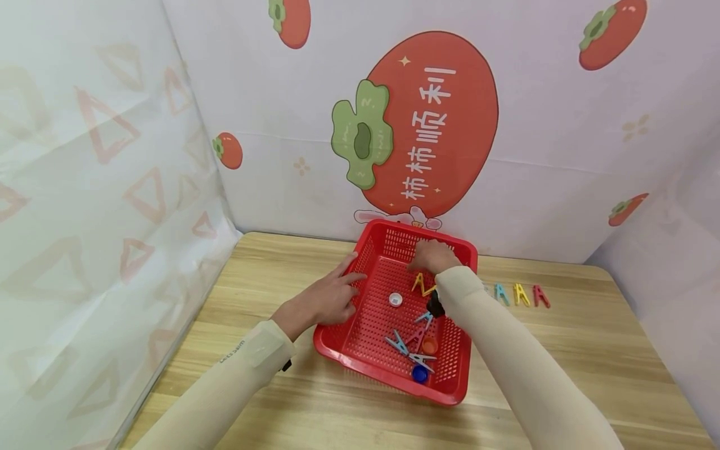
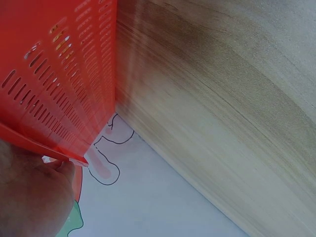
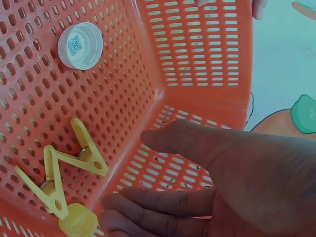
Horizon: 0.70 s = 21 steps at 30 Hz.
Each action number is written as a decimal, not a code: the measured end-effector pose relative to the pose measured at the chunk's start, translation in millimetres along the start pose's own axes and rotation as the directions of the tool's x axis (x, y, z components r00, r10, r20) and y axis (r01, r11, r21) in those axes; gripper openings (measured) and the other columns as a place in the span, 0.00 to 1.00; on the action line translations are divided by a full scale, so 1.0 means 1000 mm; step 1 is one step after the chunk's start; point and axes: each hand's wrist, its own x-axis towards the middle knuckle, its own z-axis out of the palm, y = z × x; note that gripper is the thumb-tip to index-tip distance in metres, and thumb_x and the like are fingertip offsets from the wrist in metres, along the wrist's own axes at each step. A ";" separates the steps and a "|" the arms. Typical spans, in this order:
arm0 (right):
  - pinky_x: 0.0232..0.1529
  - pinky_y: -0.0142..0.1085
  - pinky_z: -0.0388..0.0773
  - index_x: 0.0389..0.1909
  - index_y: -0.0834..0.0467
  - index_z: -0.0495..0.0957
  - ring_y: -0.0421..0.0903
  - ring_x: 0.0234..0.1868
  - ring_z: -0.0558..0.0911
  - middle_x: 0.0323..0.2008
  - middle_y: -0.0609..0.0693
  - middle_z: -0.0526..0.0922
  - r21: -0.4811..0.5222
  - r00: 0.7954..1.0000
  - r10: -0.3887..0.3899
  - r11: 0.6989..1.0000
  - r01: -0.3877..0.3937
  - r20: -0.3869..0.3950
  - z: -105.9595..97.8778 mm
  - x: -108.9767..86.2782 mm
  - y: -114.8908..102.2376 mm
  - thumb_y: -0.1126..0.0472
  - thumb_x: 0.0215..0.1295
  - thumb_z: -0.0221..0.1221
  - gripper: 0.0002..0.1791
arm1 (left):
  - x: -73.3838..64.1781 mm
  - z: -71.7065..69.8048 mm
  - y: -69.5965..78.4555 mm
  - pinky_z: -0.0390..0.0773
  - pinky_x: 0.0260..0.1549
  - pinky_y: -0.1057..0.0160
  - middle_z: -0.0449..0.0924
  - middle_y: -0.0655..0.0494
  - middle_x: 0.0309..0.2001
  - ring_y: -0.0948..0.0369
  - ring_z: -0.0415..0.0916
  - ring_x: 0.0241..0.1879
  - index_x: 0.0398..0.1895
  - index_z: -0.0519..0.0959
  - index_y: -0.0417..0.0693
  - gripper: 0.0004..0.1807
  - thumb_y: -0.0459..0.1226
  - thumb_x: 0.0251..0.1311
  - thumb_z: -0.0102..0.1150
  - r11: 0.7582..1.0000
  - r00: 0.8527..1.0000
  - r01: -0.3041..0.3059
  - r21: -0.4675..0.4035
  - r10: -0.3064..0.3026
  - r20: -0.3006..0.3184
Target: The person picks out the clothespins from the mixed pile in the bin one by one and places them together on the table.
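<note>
Fingers of right hand (image 1: 433, 256) apart near yellow clips (image 3: 56, 183), those of left hand (image 1: 325, 300) clamped on red basket (image 1: 368, 331)

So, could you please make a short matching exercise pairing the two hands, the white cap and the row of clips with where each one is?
Things:
1. Left hand
2. Row of clips
3. Right hand
4. White cap

Places:
A. Reaching in near two yellow clips
B. On the basket's floor
C. At the basket's side rim
D. On the table

Pairs: 1-C, 2-D, 3-A, 4-B
</note>
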 end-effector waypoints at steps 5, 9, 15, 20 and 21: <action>0.58 0.56 0.90 0.62 0.59 0.84 0.58 0.55 0.86 0.59 0.60 0.88 0.067 0.999 0.021 0.997 -0.023 0.030 -0.004 -0.019 -0.005 0.54 0.60 0.78 0.30 | -0.001 -0.001 0.000 0.40 0.90 0.53 0.72 0.51 0.80 0.51 0.40 0.90 0.55 0.90 0.42 0.17 0.37 0.67 0.64 1.000 1.000 -0.014 0.021 0.014 -0.002; 0.57 0.56 0.91 0.60 0.58 0.85 0.58 0.52 0.85 0.57 0.60 0.87 0.069 0.998 0.051 0.996 -0.054 0.040 0.002 -0.002 0.003 0.54 0.58 0.79 0.30 | -0.001 -0.001 0.000 0.43 0.89 0.51 0.72 0.50 0.80 0.50 0.39 0.90 0.55 0.90 0.42 0.17 0.37 0.67 0.64 1.000 1.000 -0.015 0.020 0.015 -0.005; 0.52 0.58 0.92 0.60 0.59 0.84 0.58 0.48 0.86 0.55 0.60 0.88 0.054 0.996 0.069 0.996 -0.073 0.062 0.013 0.028 0.015 0.53 0.51 0.83 0.35 | -0.001 -0.002 0.000 0.46 0.89 0.51 0.70 0.51 0.81 0.50 0.35 0.90 0.56 0.90 0.43 0.17 0.37 0.68 0.64 1.000 1.000 0.000 0.002 0.000 0.007; 0.43 0.51 0.93 0.52 0.58 0.88 0.56 0.43 0.87 0.48 0.58 0.90 0.108 0.992 0.096 0.989 -0.104 0.081 0.019 0.030 0.016 0.55 0.49 0.84 0.28 | 0.000 -0.002 0.000 0.45 0.89 0.50 0.71 0.51 0.80 0.50 0.37 0.90 0.55 0.90 0.42 0.17 0.37 0.68 0.64 1.000 1.000 -0.007 0.003 0.007 0.008; 0.42 0.49 0.93 0.50 0.58 0.88 0.56 0.42 0.87 0.46 0.57 0.90 0.109 0.992 0.099 0.988 -0.107 0.077 0.019 0.029 0.016 0.55 0.49 0.83 0.27 | 0.000 -0.002 0.000 0.44 0.89 0.50 0.71 0.50 0.80 0.50 0.37 0.90 0.55 0.90 0.42 0.17 0.37 0.68 0.64 1.000 1.000 -0.009 0.005 0.009 0.006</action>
